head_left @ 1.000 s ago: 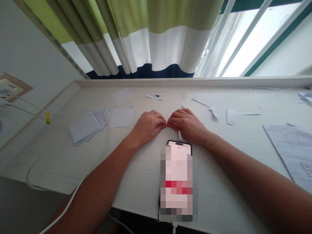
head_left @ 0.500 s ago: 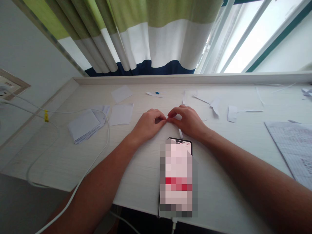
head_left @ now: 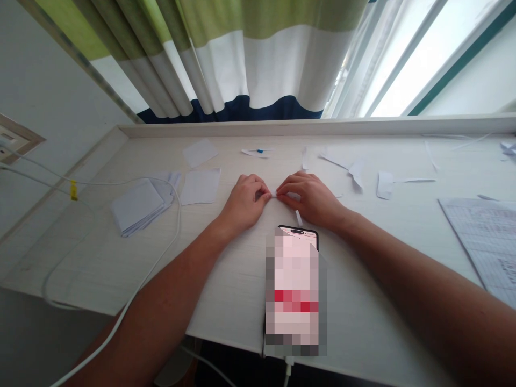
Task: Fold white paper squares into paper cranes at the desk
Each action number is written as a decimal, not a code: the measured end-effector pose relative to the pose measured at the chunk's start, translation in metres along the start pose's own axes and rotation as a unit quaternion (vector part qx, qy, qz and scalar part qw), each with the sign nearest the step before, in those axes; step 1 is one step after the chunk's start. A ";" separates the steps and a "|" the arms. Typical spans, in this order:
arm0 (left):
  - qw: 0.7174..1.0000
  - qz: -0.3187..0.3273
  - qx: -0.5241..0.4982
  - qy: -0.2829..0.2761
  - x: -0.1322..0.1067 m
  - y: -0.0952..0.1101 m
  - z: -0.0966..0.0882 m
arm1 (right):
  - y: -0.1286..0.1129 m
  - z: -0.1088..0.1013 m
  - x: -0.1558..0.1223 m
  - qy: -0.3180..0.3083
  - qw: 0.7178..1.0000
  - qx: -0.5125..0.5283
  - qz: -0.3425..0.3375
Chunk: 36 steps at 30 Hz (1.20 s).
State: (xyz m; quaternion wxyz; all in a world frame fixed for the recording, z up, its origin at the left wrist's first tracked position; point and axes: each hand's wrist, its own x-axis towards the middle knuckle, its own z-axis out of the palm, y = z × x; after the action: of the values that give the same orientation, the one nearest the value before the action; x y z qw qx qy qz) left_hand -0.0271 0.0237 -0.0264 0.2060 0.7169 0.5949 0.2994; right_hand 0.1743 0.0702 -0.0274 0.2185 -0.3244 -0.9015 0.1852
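Between my two hands is a small piece of white paper point(head_left: 273, 194), mostly hidden by my fingers. My left hand point(head_left: 248, 201) pinches its left end between thumb and fingertips. On the other side my right hand point(head_left: 308, 196) is closed on its right end, thumb below and fingers curled over. Both hands rest low over the white desk. Just below my right hand lies a narrow paper scrap point(head_left: 299, 217). Nearer to me is a phone point(head_left: 296, 290) with a lit, blurred-out screen and a cable plugged into its lower end.
To the left lie a stack of white paper sheets point(head_left: 139, 207) and single sheets point(head_left: 200, 186). A white cable point(head_left: 178, 215) loops across the desk and over my left forearm. Cut paper strips point(head_left: 355, 176) are scattered at the back. A printed sheet point(head_left: 479, 236) lies at right.
My fingertips have drawn slightly apart, so a bit of the white paper now shows between them. My left hand has shifted a little left. The view has tilted very slightly.
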 end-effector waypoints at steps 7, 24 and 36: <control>1.000 -0.024 0.020 -0.005 0.005 -0.004 0.001 | -0.006 0.000 0.002 -0.001 0.999 0.018 0.037; 0.991 -0.078 -0.103 -0.022 0.009 -0.006 -0.005 | -0.012 0.005 0.006 0.065 0.982 0.086 0.154; 0.991 -0.075 -0.111 -0.015 0.010 -0.006 -0.004 | -0.014 0.005 0.007 0.074 0.986 0.068 0.136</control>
State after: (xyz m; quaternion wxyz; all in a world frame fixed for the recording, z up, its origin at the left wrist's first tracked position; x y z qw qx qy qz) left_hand -0.0334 0.0347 -0.0254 0.3152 0.6471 0.6069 0.3370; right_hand 0.1601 0.0636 -0.0234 0.2786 -0.4415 -0.8156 0.2496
